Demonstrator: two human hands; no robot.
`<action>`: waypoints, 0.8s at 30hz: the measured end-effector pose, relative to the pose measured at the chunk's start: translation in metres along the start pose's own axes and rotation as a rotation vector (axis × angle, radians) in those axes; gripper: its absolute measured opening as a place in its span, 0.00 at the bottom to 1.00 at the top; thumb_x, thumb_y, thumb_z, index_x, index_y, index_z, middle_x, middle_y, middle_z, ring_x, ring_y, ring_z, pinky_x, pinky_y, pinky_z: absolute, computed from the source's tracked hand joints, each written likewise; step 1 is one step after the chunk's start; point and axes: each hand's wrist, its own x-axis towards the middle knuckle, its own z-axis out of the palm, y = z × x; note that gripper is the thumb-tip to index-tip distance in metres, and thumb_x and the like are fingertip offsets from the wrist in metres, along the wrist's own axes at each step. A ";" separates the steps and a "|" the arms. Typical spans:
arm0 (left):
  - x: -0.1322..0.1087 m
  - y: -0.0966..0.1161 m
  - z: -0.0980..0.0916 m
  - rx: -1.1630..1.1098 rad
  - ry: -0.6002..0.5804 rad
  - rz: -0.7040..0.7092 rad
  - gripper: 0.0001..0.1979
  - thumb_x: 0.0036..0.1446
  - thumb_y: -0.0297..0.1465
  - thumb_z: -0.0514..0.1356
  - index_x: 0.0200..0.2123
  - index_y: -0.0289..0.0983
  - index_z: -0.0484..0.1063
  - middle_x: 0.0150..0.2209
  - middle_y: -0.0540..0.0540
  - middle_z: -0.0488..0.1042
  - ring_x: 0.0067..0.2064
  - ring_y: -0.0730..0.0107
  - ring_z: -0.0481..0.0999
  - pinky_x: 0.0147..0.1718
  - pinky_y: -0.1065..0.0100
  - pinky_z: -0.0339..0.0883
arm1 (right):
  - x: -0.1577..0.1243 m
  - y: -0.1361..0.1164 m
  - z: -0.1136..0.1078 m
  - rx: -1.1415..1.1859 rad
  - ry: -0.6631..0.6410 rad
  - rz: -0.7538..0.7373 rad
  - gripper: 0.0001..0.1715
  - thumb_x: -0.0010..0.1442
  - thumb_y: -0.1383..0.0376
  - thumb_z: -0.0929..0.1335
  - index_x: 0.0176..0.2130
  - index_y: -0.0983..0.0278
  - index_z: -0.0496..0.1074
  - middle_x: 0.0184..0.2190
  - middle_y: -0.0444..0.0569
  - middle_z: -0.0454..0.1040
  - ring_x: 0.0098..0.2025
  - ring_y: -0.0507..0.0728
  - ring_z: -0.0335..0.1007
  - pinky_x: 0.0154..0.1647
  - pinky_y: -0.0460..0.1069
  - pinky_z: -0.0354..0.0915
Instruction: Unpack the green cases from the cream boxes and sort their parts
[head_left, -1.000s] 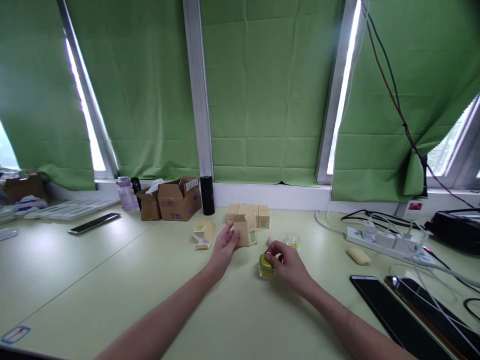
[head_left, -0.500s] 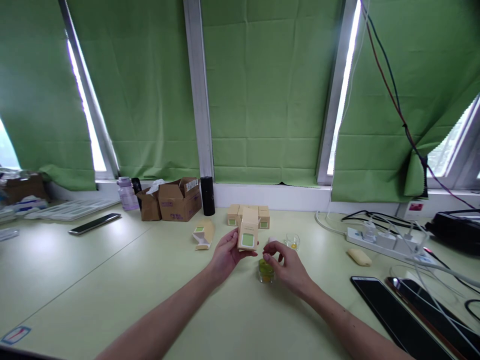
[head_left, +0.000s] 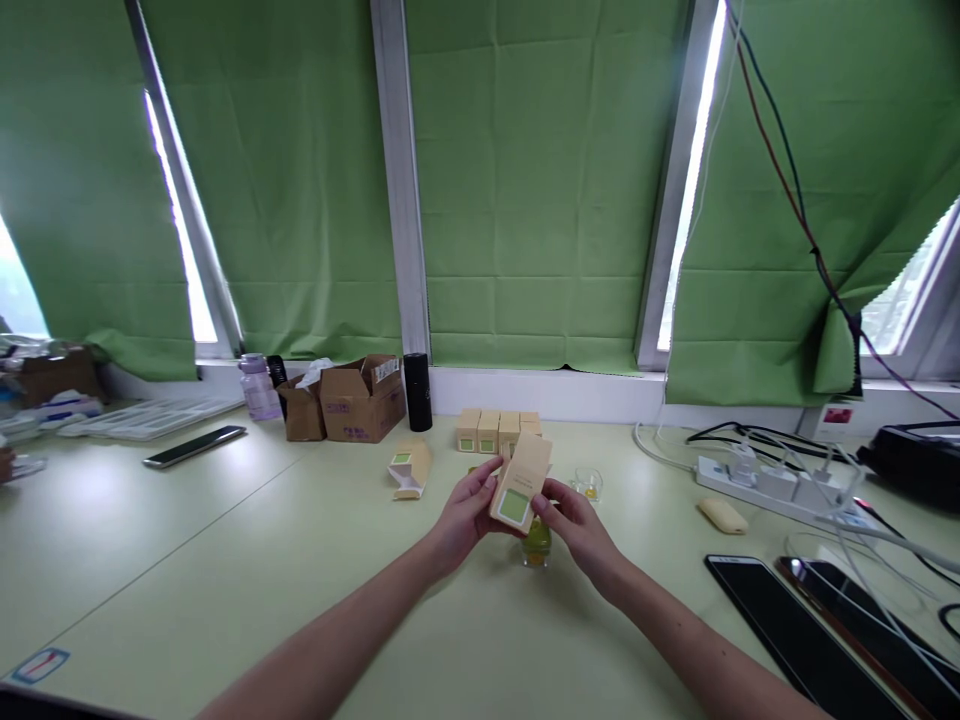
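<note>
A small kraft cardboard box (head_left: 528, 470) with a green square on its face is tilted between my two hands. My left hand (head_left: 461, 520) grips its left side, and my right hand (head_left: 581, 530) closes on its lower right edge, thumb in front. Just below the box stands a small glass jar (head_left: 536, 550) with green and yellow in it, its top partly hidden. A little clear glass vessel (head_left: 589, 484) with something yellow at its bottom is beyond my right hand. Several matching kraft boxes (head_left: 487, 432) stand in a row behind; an opened one (head_left: 410, 470) lies to the left.
An open brown carton (head_left: 360, 405) and a black cylinder (head_left: 417, 392) stand by the wall. On the right lie a power strip (head_left: 776, 490) with cables, a cream oval object (head_left: 722, 516) and dark flat devices (head_left: 787, 630). A phone (head_left: 195, 447) lies on the left.
My right hand has left the glass jar and taken hold of the kraft box. The box has tipped to the right and come lower, nearer to me.
</note>
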 end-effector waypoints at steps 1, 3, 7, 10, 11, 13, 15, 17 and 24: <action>0.000 0.000 0.001 0.031 0.011 -0.001 0.30 0.64 0.45 0.64 0.64 0.41 0.66 0.55 0.34 0.78 0.45 0.51 0.83 0.37 0.55 0.79 | 0.001 -0.001 0.000 0.026 0.006 0.008 0.37 0.54 0.34 0.71 0.45 0.61 0.79 0.42 0.54 0.81 0.44 0.65 0.75 0.45 0.56 0.70; -0.001 0.002 0.003 0.119 0.040 0.031 0.29 0.64 0.46 0.64 0.64 0.42 0.65 0.57 0.35 0.76 0.48 0.50 0.82 0.41 0.54 0.77 | 0.002 -0.002 0.000 0.078 0.026 0.022 0.37 0.51 0.35 0.73 0.43 0.61 0.79 0.41 0.55 0.81 0.44 0.66 0.75 0.46 0.57 0.70; -0.003 0.008 0.007 0.297 0.056 0.200 0.26 0.65 0.46 0.62 0.62 0.42 0.68 0.63 0.36 0.72 0.60 0.48 0.74 0.55 0.51 0.70 | 0.003 -0.007 -0.002 0.152 0.110 0.044 0.36 0.48 0.36 0.76 0.42 0.61 0.79 0.43 0.56 0.82 0.47 0.68 0.76 0.48 0.58 0.70; -0.006 0.009 0.008 0.428 0.017 0.279 0.25 0.65 0.42 0.62 0.63 0.42 0.68 0.66 0.37 0.68 0.65 0.47 0.67 0.62 0.49 0.63 | 0.003 -0.011 -0.003 0.159 0.166 0.055 0.36 0.48 0.36 0.76 0.42 0.61 0.80 0.43 0.56 0.83 0.47 0.69 0.77 0.45 0.57 0.70; -0.007 0.008 0.007 0.479 0.000 0.289 0.25 0.66 0.40 0.62 0.63 0.42 0.67 0.66 0.37 0.68 0.66 0.47 0.66 0.63 0.49 0.61 | 0.003 -0.012 -0.003 0.157 0.176 0.056 0.35 0.48 0.37 0.76 0.42 0.61 0.80 0.43 0.56 0.83 0.46 0.69 0.77 0.45 0.57 0.71; -0.008 0.006 0.007 0.571 -0.029 0.302 0.26 0.66 0.37 0.61 0.65 0.43 0.65 0.66 0.37 0.67 0.67 0.47 0.66 0.63 0.48 0.61 | 0.003 -0.011 -0.003 0.160 0.181 0.055 0.35 0.48 0.37 0.76 0.41 0.61 0.80 0.43 0.56 0.83 0.46 0.68 0.77 0.45 0.57 0.71; -0.009 0.003 0.007 0.626 -0.046 0.321 0.27 0.66 0.35 0.60 0.67 0.44 0.62 0.66 0.37 0.67 0.67 0.47 0.66 0.63 0.48 0.62 | 0.003 -0.009 -0.002 0.175 0.181 0.049 0.33 0.49 0.38 0.77 0.42 0.61 0.80 0.44 0.57 0.83 0.47 0.68 0.77 0.47 0.58 0.70; -0.009 0.002 0.008 0.643 -0.052 0.337 0.27 0.67 0.34 0.59 0.67 0.44 0.60 0.66 0.37 0.67 0.67 0.48 0.66 0.62 0.48 0.63 | 0.004 -0.005 -0.001 0.180 0.180 0.041 0.33 0.49 0.39 0.77 0.42 0.61 0.79 0.45 0.57 0.83 0.48 0.68 0.77 0.48 0.58 0.70; -0.007 0.002 0.008 0.626 -0.070 0.337 0.26 0.68 0.36 0.59 0.67 0.44 0.59 0.67 0.35 0.66 0.67 0.46 0.66 0.61 0.48 0.64 | 0.006 0.002 0.000 0.169 0.165 0.022 0.33 0.51 0.39 0.76 0.44 0.60 0.78 0.46 0.57 0.82 0.50 0.67 0.77 0.50 0.59 0.70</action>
